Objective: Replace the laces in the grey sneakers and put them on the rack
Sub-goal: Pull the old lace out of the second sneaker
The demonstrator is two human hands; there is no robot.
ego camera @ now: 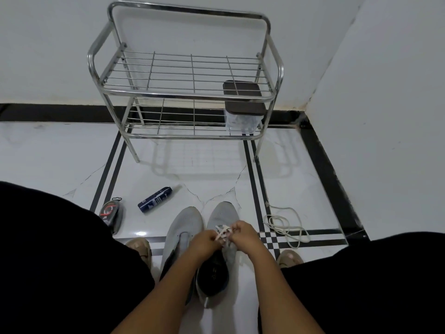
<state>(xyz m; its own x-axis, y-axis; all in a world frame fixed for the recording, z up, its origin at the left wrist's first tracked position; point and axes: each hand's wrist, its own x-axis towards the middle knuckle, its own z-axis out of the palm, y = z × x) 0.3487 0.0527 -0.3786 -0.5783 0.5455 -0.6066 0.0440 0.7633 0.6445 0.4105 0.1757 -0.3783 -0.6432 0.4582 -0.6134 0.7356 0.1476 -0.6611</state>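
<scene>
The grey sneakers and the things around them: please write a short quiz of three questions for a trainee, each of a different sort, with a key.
1. True or false: the left sneaker already has a lace in it.
2. Both hands, left hand and right hand, work on the lace of which shoe? A) the right sneaker B) the left sneaker C) a sandal
3. Fill in: the loose lace lies on the floor to the ____ of the sneakers.

Key
1. False: no lace shows in it.
2. A
3. right

The shoe rack holds no shoes, only a clear container with a dark lid.
</scene>
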